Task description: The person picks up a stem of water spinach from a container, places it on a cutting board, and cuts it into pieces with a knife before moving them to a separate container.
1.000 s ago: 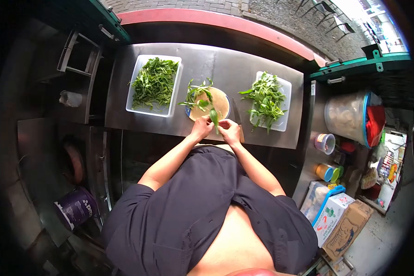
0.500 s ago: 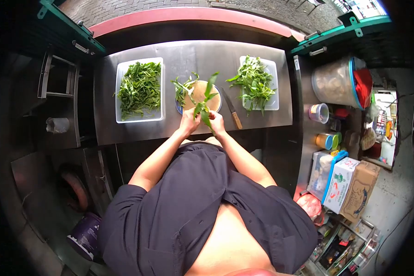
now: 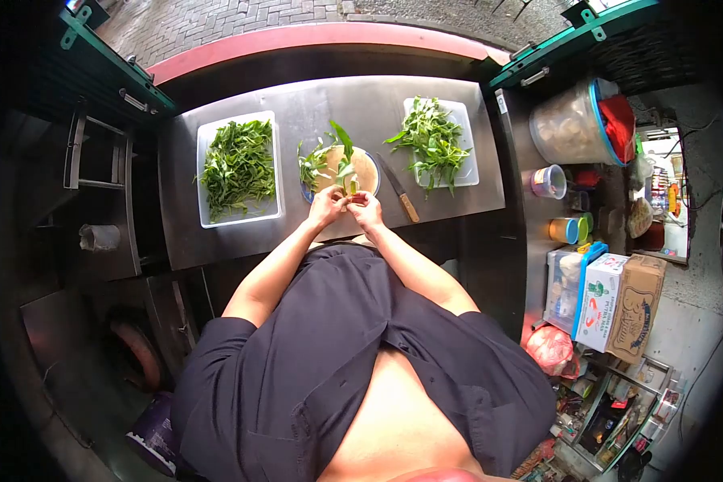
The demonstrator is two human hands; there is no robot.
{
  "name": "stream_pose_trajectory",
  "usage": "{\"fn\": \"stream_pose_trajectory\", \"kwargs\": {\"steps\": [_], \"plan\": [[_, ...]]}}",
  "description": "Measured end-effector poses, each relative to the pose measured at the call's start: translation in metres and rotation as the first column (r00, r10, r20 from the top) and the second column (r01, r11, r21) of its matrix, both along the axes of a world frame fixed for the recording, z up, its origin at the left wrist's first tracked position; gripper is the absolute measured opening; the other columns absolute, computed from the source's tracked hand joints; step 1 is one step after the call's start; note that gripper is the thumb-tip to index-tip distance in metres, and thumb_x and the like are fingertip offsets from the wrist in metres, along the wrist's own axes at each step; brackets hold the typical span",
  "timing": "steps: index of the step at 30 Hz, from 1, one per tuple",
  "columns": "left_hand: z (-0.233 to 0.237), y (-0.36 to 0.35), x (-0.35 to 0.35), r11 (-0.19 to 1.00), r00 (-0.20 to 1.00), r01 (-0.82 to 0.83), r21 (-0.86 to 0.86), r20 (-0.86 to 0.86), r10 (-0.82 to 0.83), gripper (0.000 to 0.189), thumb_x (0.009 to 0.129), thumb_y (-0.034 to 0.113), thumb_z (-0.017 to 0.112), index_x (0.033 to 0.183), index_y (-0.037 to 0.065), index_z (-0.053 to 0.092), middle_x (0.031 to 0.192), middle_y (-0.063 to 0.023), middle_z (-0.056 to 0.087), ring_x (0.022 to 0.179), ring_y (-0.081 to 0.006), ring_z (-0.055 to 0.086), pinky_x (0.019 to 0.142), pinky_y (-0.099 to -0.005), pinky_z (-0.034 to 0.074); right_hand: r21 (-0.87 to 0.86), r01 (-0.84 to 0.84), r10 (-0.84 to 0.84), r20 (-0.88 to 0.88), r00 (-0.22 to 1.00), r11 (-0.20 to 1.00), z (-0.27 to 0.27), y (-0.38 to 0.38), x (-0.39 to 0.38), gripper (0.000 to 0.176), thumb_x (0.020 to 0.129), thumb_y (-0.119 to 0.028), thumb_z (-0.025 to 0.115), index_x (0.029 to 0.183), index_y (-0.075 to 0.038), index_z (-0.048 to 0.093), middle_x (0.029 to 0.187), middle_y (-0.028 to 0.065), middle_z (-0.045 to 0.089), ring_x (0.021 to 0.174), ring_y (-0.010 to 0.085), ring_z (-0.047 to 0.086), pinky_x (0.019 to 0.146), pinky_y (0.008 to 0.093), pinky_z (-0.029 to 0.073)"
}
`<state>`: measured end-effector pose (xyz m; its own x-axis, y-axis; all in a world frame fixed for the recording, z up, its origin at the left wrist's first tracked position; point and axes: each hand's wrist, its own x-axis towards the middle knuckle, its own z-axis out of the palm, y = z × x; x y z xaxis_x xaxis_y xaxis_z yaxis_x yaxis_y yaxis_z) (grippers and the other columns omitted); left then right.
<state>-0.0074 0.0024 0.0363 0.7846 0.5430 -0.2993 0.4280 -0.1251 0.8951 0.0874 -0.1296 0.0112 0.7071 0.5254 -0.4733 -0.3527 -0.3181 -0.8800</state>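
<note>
My left hand (image 3: 328, 206) and my right hand (image 3: 365, 211) meet at the near edge of a round wooden board (image 3: 366, 172), fingertips pinched together. Between them they hold a leafy green sprig (image 3: 345, 153), its long leaf pointing away from me. Some cut greens (image 3: 315, 165) lie on the board's left side. Just right of the board is a knife (image 3: 400, 189), its wooden handle toward me. The fingers cover the lower end of the stem.
On the steel table (image 3: 321, 100), a white tray (image 3: 278, 189) of loose leaves (image 3: 237, 169) stands left. Another tray (image 3: 467, 165) with leafy stems (image 3: 434, 140) stands right. Tubs (image 3: 548, 181), a large bucket (image 3: 566, 128) and cardboard boxes (image 3: 636, 309) line the right side.
The sprig has swung more upright and fewer of its leaves show. Both hands have drawn closer together at the stem. The whole view has shifted slightly.
</note>
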Motion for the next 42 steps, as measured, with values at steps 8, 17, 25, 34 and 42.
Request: {"fn": "stream_pose_trajectory", "kwargs": {"steps": [8,17,25,34,42], "plan": [[0.008,0.003,-0.002,0.992,0.995,0.067,0.111,-0.082,-0.058,0.030,0.091,0.024,0.077,0.115,0.005,0.071,0.094,-0.0194,0.077,0.090,-0.0310,0.077,0.078,-0.0420,0.058,-0.014,-0.161,0.157,-0.167,0.973,0.987,-0.003,-0.001,0.006,0.021,0.092,-0.018,0.073,0.112,-0.010,0.073,0.099,-0.0007,0.073,0.089,0.0099,0.066,0.078,0.0284,0.051],[0.007,0.008,0.001,0.979,0.998,-0.010,0.203,-0.062,0.023,0.034,0.089,0.022,0.076,0.116,0.002,0.070,0.096,-0.0170,0.077,0.087,-0.0297,0.076,0.081,-0.0395,0.059,-0.265,-0.205,0.265,0.215,0.940,0.942,-0.005,0.002,0.010,0.024,0.088,-0.027,0.076,0.101,-0.007,0.074,0.093,0.0077,0.076,0.087,0.0175,0.072,0.083,0.0336,0.057],[-0.030,0.014,0.046,0.993,0.984,-0.032,0.114,-0.173,0.052,0.033,0.087,0.024,0.075,0.114,0.005,0.071,0.102,-0.0123,0.078,0.097,-0.0288,0.075,0.089,-0.0402,0.058,-0.386,-0.236,0.328,0.194,0.924,0.892,-0.005,0.017,0.050,0.033,0.088,-0.026,0.076,0.113,-0.005,0.071,0.107,0.0095,0.076,0.101,0.0204,0.072,0.093,0.0355,0.055],[-0.040,0.008,0.054,0.952,0.927,-0.141,0.272,-0.301,0.223,0.023,0.087,0.023,0.074,0.107,0.010,0.072,0.097,-0.0102,0.078,0.095,-0.0317,0.074,0.085,-0.0444,0.058,-0.544,0.133,0.326,0.662,0.675,0.828,-0.001,-0.092,0.086,0.049,0.073,-0.014,0.072,0.121,-0.010,0.063,0.122,0.0169,0.063,0.119,0.0372,0.057,0.106,0.0488,0.046],[-0.046,0.002,0.060,0.935,0.874,-0.206,0.290,-0.376,0.309,0.024,0.085,0.021,0.075,0.106,0.010,0.071,0.096,-0.0105,0.077,0.094,-0.0308,0.074,0.084,-0.0432,0.057,-0.624,-0.112,0.485,0.469,0.738,0.773,-0.013,-0.156,0.132,0.052,0.081,-0.020,0.084,0.125,-0.012,0.057,0.115,0.0111,0.064,0.111,0.0330,0.063,0.097,0.0446,0.052]]}}
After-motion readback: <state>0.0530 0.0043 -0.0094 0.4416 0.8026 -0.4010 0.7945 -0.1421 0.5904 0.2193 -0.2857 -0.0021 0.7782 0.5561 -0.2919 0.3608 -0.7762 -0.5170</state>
